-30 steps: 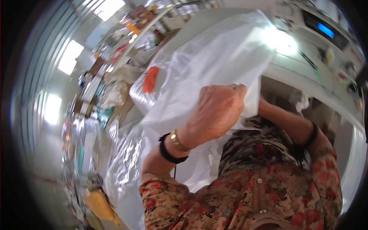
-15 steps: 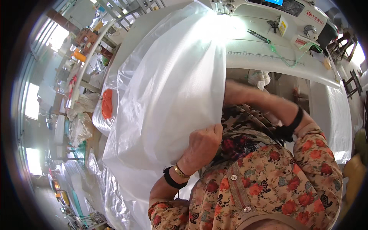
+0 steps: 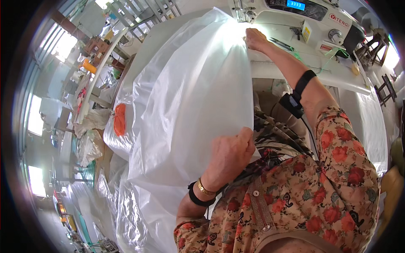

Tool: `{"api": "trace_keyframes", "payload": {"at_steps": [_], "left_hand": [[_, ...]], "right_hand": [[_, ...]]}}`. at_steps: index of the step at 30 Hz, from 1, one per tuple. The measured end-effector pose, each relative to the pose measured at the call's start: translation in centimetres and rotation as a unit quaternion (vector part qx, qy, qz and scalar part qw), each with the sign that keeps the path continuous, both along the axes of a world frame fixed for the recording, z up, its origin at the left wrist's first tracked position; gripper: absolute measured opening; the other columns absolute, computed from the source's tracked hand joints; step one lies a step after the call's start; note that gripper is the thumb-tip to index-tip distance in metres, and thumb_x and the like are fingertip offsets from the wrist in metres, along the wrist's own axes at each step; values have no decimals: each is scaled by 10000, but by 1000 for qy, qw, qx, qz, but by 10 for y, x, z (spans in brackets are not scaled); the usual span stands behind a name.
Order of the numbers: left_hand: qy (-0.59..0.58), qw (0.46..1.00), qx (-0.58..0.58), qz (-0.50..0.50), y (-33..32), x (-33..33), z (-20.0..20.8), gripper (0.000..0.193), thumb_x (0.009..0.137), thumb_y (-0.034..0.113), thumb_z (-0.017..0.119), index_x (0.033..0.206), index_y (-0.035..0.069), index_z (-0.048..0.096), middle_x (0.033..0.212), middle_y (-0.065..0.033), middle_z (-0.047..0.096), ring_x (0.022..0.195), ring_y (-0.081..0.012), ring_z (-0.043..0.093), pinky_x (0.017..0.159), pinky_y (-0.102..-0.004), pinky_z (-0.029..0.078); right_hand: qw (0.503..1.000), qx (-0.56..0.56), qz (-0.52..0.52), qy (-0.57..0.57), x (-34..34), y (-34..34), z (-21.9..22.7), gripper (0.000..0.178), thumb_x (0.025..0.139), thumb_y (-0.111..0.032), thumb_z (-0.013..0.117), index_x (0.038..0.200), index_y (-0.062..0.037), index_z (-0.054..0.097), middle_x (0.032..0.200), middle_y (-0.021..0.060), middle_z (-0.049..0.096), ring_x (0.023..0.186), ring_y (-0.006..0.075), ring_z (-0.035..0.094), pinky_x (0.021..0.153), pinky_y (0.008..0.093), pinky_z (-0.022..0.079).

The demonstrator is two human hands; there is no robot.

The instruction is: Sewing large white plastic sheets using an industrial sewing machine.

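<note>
Likely light, limp sheet (image 3: 190, 101)

Draped over worktop (image 3: 168, 33), twelve to seven o'clock; probably slippery. Best held along right edge: pinched there, toward four, by left hand's (image 3: 231, 152) fingers; at one, too bright, cannot tell if gripped by right hand (image 3: 256, 40).

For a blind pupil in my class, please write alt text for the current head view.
A person's left hand grips the edge of a large white translucent sheet; the right hand is farther up that edge, in glare beside a sewing machine. An orange bundle lies at left.
</note>
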State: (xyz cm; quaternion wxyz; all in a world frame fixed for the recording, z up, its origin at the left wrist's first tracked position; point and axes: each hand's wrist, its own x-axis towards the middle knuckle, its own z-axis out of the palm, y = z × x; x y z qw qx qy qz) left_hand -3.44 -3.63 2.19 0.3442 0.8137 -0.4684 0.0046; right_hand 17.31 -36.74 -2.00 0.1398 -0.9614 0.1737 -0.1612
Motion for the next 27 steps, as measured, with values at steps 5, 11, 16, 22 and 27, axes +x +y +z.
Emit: {"api": "trace_keyframes", "payload": {"at_steps": [5,11,16,22,27], "left_hand": [[19,999,-32,-14,-11,-3,-9,70,821,62,611,789,35,554,569,-144,542,546,-356,568,484,-421,421],[22,998,-31,-55,-26,-7,-32,63,809,39,593,766,32,548,584,-160,542,566,-380,561,498,-451,419],[29,997,-13,-68,-22,-2,-43,60,809,41,589,776,31,540,593,-172,547,580,-388,565,508,-460,428],[71,995,-12,-74,-21,0,-54,47,815,57,587,808,37,545,596,-177,558,598,-392,580,523,-466,449],[29,996,10,-87,-23,2,-56,72,822,64,581,813,36,516,589,-155,564,588,-393,583,518,-479,455]], "right_hand": [[1000,-4,-26,1,10,-11,-8,230,856,-194,580,950,5,646,1006,195,669,949,364,644,783,445,511],[993,27,-94,63,10,11,5,193,805,-133,605,951,-30,677,1008,174,682,960,335,659,790,431,525],[990,2,-100,97,-22,45,17,202,718,-59,676,912,-75,730,978,132,707,920,252,689,730,367,547],[988,-87,-38,125,-54,66,15,173,703,-39,653,865,-46,714,891,143,706,846,283,695,674,378,554],[959,-217,11,182,-50,76,27,163,692,-79,719,854,-94,729,873,74,714,831,227,699,644,348,550]]}}
